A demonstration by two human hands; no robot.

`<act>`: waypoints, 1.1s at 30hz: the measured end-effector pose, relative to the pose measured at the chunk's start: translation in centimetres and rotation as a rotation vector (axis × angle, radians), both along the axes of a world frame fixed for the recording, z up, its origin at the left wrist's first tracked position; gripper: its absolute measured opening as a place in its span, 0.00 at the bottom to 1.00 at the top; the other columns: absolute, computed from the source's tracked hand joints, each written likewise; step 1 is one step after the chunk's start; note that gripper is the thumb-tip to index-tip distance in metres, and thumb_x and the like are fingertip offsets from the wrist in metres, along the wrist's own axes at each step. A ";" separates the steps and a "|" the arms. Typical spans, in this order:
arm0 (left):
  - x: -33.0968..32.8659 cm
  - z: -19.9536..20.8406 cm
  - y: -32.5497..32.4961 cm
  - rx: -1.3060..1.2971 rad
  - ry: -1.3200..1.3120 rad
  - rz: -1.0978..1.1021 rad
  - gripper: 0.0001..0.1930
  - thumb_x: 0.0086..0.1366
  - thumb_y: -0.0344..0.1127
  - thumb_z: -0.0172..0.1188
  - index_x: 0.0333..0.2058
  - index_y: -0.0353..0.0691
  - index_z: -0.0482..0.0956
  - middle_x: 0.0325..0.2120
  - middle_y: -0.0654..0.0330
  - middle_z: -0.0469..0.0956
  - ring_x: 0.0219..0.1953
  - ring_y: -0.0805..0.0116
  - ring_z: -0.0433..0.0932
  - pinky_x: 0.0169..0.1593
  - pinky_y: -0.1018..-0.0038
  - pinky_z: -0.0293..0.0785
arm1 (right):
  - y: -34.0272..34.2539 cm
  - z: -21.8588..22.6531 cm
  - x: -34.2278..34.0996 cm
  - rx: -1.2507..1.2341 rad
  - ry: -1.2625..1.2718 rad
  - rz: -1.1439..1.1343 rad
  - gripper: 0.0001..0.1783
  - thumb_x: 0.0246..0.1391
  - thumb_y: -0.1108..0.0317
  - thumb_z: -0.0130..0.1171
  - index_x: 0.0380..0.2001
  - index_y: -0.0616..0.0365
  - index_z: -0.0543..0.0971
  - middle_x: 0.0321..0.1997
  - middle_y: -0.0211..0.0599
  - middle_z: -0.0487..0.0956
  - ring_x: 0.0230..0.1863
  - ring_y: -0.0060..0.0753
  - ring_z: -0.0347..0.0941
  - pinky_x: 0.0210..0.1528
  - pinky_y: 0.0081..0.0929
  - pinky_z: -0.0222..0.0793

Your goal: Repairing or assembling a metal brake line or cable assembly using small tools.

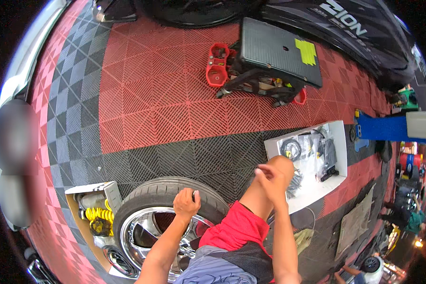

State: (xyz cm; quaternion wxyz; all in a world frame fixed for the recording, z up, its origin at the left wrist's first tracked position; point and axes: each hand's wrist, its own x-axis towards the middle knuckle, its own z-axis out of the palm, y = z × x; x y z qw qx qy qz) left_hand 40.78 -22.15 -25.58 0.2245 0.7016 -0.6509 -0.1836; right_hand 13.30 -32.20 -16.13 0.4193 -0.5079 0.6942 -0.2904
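Note:
My left hand [187,203] is closed in front of me, above the tire [151,189] of a chrome wheel [137,221]. A small dark bit shows at its thumb, too small to name. Over my bare knee, my right hand [271,182] is curled with thumb and fingers drawn together. Another small dark spot shows at its fingertips, and I cannot make out what it is. The wheel lies flat, partly hidden by my left forearm. Beside my right hand stands an open white box [312,201] holding cables and bagged parts [309,142].
An open carton [110,190] at left holds a yellow coil spring [99,215]. Farther ahead stands a black rolling stool [274,49] with red trays [217,66]. A dark-covered vehicle [345,33] is at the far right, near a blue lift part [381,127]. Red, black and grey tiles [151,90] cover the floor.

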 end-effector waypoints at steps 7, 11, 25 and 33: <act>1.4 0.3 -0.6 0.033 -0.098 0.000 0.11 0.58 0.38 0.56 0.22 0.41 0.68 0.19 0.54 0.71 0.25 0.51 0.73 0.29 0.59 0.68 | 13.1 9.5 -10.0 -0.142 -0.019 -0.702 0.11 0.53 0.70 0.60 0.38 0.65 0.77 0.32 0.36 0.79 0.27 0.23 0.75 0.29 0.20 0.72; -3.4 -0.9 -2.0 0.034 -0.108 -0.133 0.13 0.60 0.37 0.54 0.21 0.39 0.66 0.18 0.52 0.69 0.22 0.50 0.71 0.26 0.57 0.66 | 29.4 11.1 -18.0 -0.375 -0.445 -1.192 0.11 0.56 0.65 0.58 0.38 0.61 0.75 0.32 0.36 0.78 0.27 0.23 0.74 0.27 0.20 0.69; -27.7 -10.2 -8.0 -0.523 0.187 -1.761 0.07 0.61 0.32 0.53 0.28 0.35 0.74 0.21 0.58 0.72 0.24 0.61 0.73 0.25 0.67 0.69 | 60.5 9.2 -4.9 0.218 0.989 -2.028 0.38 0.47 0.52 0.63 0.54 0.67 0.63 0.50 0.59 0.66 0.49 0.61 0.63 0.54 0.47 0.59; -37.0 -4.2 -7.0 -0.900 -0.135 -2.129 0.06 0.61 0.31 0.53 0.31 0.34 0.75 0.23 0.58 0.73 0.26 0.63 0.74 0.27 0.69 0.71 | 63.9 9.4 -14.3 0.535 0.689 -1.913 0.65 0.33 0.44 0.69 0.63 0.68 0.44 0.60 0.69 0.53 0.58 0.68 0.55 0.59 0.55 0.56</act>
